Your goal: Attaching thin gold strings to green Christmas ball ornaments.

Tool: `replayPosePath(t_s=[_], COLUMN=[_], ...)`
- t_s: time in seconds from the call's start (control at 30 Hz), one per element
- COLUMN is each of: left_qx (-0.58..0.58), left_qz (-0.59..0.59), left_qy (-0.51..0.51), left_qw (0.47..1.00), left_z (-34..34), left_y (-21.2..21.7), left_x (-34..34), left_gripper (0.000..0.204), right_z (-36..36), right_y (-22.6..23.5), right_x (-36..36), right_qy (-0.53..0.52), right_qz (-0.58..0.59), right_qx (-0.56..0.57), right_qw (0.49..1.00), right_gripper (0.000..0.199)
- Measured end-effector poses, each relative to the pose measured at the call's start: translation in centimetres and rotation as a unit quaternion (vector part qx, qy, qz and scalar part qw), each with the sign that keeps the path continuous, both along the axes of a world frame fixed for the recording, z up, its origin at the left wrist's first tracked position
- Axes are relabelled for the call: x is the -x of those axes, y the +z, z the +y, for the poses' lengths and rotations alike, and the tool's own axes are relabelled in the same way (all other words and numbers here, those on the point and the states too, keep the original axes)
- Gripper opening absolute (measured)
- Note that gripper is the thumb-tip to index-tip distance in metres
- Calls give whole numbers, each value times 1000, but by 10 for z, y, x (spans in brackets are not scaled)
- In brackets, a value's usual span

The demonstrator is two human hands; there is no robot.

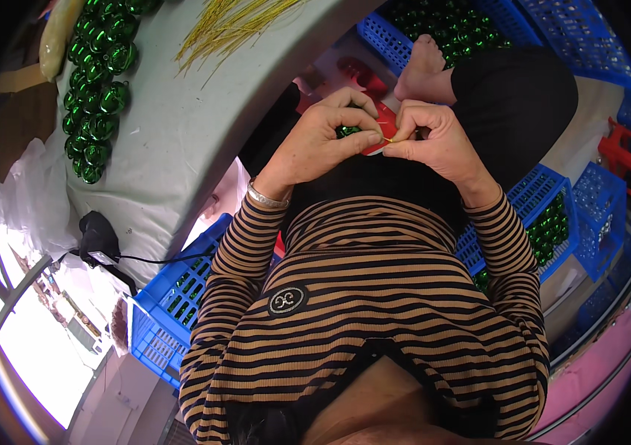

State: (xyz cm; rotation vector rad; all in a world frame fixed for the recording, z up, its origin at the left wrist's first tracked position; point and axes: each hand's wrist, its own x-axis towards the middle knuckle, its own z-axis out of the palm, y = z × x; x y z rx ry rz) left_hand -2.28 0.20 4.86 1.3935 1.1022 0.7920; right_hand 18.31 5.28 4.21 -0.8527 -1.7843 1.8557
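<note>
Both my hands are close together above my lap. My left hand (315, 141) is closed around a small shiny green ball ornament (346, 132), mostly hidden by the fingers. With thumb and forefinger, my right hand (440, 142) pinches a thin gold cord (387, 139) right beside the left fingertips. The cord's join to the ornament is too small to make out. On the table to the left lie a bundle of gold cords (226, 30) and a long cluster of shiny green ball ornaments (97, 96).
The pale-covered table (160, 133) curves along my left. Blue crates with green ornaments stand at the left (149, 334), the right (571, 215) and the far side (386, 46). A red stool (625, 157) is at far right. A bare foot (425, 70) rests beyond my hands.
</note>
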Motion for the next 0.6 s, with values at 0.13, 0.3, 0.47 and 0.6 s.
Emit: replayPosePath(t_s=[0.13, 0.3, 0.47, 0.6], left_qx=[-2, -10, -6, 4], left_qz=[-11, 18, 9, -16], left_qy=[0, 21, 18, 18], left_qw=[1000, 1000, 1000, 1000], left_z=[1, 2, 0, -1], left_y=[2, 2, 1, 1], left_x=[0, 3, 2, -1], left_gripper=[12, 12, 12, 11], right_z=[-2, -7, -5, -2], right_y=[1, 4, 7, 8], right_x=[2, 7, 3, -2], right_qy=[-17, -72, -43, -21], right_qz=[13, -35, -27, -4], right_qx=[46, -143, -133, -5], right_qw=[999, 987, 990, 1000], right_gripper=[13, 13, 13, 14])
